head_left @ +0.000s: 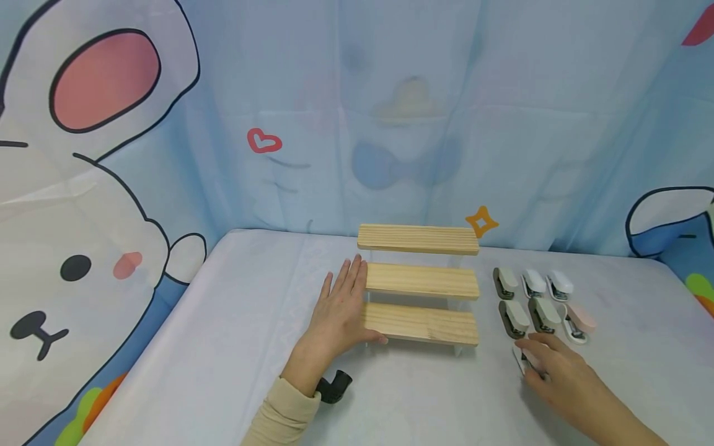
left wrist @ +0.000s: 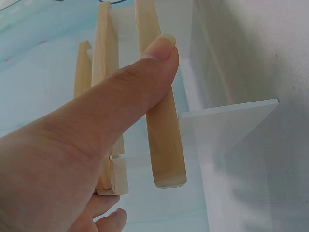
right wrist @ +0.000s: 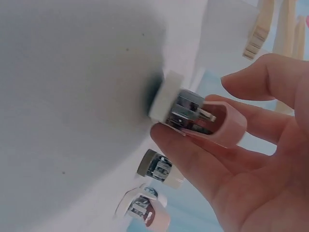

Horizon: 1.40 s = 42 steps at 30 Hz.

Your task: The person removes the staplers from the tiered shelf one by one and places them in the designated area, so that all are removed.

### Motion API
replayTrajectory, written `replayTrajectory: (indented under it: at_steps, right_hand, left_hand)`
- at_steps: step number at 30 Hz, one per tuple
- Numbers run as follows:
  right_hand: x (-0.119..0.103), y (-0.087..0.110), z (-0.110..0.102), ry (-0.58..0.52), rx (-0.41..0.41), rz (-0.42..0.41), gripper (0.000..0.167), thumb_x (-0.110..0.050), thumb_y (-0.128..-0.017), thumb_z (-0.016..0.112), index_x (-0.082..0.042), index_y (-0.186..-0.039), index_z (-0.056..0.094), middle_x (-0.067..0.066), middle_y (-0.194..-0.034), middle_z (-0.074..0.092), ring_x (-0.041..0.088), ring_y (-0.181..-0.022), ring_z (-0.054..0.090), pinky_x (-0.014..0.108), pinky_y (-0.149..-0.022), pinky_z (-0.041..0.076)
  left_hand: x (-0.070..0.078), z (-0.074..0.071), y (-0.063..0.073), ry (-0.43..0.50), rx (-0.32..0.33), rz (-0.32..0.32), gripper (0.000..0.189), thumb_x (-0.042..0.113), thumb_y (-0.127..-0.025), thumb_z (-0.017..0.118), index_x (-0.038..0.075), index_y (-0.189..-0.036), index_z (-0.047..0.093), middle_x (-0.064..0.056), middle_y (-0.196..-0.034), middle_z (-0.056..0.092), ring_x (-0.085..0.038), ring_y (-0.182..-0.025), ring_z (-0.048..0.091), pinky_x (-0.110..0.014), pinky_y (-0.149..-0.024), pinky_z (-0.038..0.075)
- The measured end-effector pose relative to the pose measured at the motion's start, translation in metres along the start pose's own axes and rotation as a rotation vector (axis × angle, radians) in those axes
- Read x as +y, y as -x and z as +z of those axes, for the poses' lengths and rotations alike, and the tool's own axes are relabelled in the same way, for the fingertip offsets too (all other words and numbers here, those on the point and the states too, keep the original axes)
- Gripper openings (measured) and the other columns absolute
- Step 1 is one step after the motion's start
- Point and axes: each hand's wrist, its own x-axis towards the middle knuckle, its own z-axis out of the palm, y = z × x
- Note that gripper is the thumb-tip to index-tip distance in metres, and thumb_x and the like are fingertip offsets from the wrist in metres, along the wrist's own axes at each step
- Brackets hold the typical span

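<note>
A three-step display rack with pale wooden boards (head_left: 421, 323) and translucent side panels (left wrist: 231, 121) stands mid-table. My left hand (head_left: 340, 316) lies along its left end with straight fingers. The left thumb crosses the lowest board (left wrist: 166, 140) in the left wrist view. At the right, my right hand (head_left: 569, 378) reaches over a small stapler with a pink top and white base (right wrist: 229, 125). Its fingers lie along the stapler's side, while the thumb stands apart from it in the right wrist view. In the head view the hand covers most of this stapler.
Several more mini staplers sit in rows beyond the right hand: grey-based ones (head_left: 514, 319), white ones (head_left: 559, 285) and a pink-topped one (head_left: 580, 319). A black curved object (head_left: 334, 387) shows by the left wrist. A printed blue curtain (head_left: 312, 74) hangs behind the white-covered table (head_left: 268, 285).
</note>
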Motion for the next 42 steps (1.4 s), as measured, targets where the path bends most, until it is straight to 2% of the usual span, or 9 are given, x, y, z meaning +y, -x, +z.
replayTrajectory:
  at_steps: [5,8,13,20,24,29,36,39,42]
  right_hand:
    - [0.0,-0.002,-0.005,-0.014,-0.046,-0.016,0.033,-0.001,-0.083,0.066,0.003,-0.117,0.066,0.032,-0.12,0.056,0.035,-0.094,0.065,0.051,-0.074,0.058]
    - [0.002,-0.002,-0.005,-0.021,-0.047,-0.035,0.031,0.002,-0.085,0.063,0.005,-0.115,0.066,0.033,-0.121,0.056,0.037,-0.095,0.066,0.049,-0.074,0.058]
    - [0.003,0.0,-0.001,-0.005,0.024,-0.065,0.03,0.004,-0.084,0.063,0.005,-0.114,0.067,0.035,-0.12,0.057,0.043,-0.099,0.065,0.051,-0.075,0.058]
    - [0.003,0.001,0.002,-0.001,0.091,-0.091,0.032,0.005,-0.082,0.066,0.002,-0.114,0.067,0.032,-0.119,0.058,0.043,-0.1,0.064,0.054,-0.078,0.058]
    - [0.004,0.001,0.002,-0.002,0.081,-0.071,0.032,0.004,-0.082,0.068,0.001,-0.114,0.067,0.032,-0.119,0.057,0.042,-0.098,0.064,0.054,-0.077,0.058]
    - [0.002,-0.002,0.0,0.007,0.023,-0.011,0.033,-0.003,-0.083,0.072,0.0,-0.115,0.066,0.034,-0.122,0.054,0.046,-0.099,0.063,0.057,-0.078,0.057]
    - [-0.005,-0.004,-0.014,0.003,0.008,0.03,0.034,-0.015,-0.09,0.07,-0.001,-0.12,0.064,0.032,-0.124,0.055,0.045,-0.1,0.064,0.055,-0.074,0.058]
    - [-0.011,-0.006,-0.021,0.007,0.041,0.014,0.034,-0.017,-0.091,0.069,-0.001,-0.121,0.064,0.031,-0.123,0.057,0.044,-0.098,0.064,0.053,-0.071,0.059]
    - [-0.019,-0.008,-0.026,0.014,0.122,-0.037,0.034,-0.016,-0.09,0.07,0.0,-0.119,0.065,0.029,-0.122,0.059,0.045,-0.102,0.063,0.056,-0.073,0.057]
  left_hand:
    - [0.0,0.0,-0.001,-0.008,0.007,0.002,0.138,0.06,-0.061,0.087,0.004,-0.159,0.009,-0.011,-0.168,0.008,-0.029,-0.155,0.011,-0.053,-0.125,0.014]
    - [0.0,0.0,-0.001,-0.005,0.005,-0.001,0.138,0.059,-0.06,0.088,0.004,-0.159,0.01,-0.011,-0.168,0.008,-0.028,-0.156,0.009,-0.053,-0.125,0.014]
    - [0.0,0.0,0.0,0.001,0.002,0.001,0.138,0.059,-0.06,0.088,0.004,-0.159,0.009,-0.011,-0.168,0.009,-0.028,-0.156,0.008,-0.053,-0.125,0.013]
    - [0.0,0.0,0.0,0.003,0.004,0.002,0.138,0.059,-0.06,0.088,0.003,-0.159,0.011,-0.012,-0.168,0.01,-0.028,-0.156,0.009,-0.053,-0.125,0.014]
    - [0.001,0.0,-0.001,0.001,-0.003,-0.007,0.139,0.059,-0.059,0.088,0.004,-0.159,0.009,-0.011,-0.168,0.009,-0.027,-0.156,0.009,-0.052,-0.125,0.013]
    - [0.0,0.001,-0.002,0.015,-0.014,-0.013,0.14,0.058,-0.059,0.089,0.005,-0.16,0.007,-0.01,-0.168,0.007,-0.027,-0.156,0.008,-0.052,-0.125,0.013]
    - [-0.003,0.003,-0.002,0.042,-0.024,-0.015,0.139,0.057,-0.061,0.089,0.006,-0.16,0.006,-0.01,-0.168,0.006,-0.026,-0.156,0.006,-0.052,-0.126,0.012]
    - [-0.004,0.003,-0.002,0.052,-0.027,-0.013,0.139,0.058,-0.061,0.088,0.007,-0.16,0.005,-0.009,-0.169,0.005,-0.026,-0.156,0.005,-0.052,-0.126,0.012]
    - [-0.005,0.002,-0.002,0.067,-0.033,-0.007,0.137,0.06,-0.063,0.086,0.007,-0.16,0.004,-0.008,-0.169,0.004,-0.027,-0.156,0.004,-0.052,-0.126,0.011]
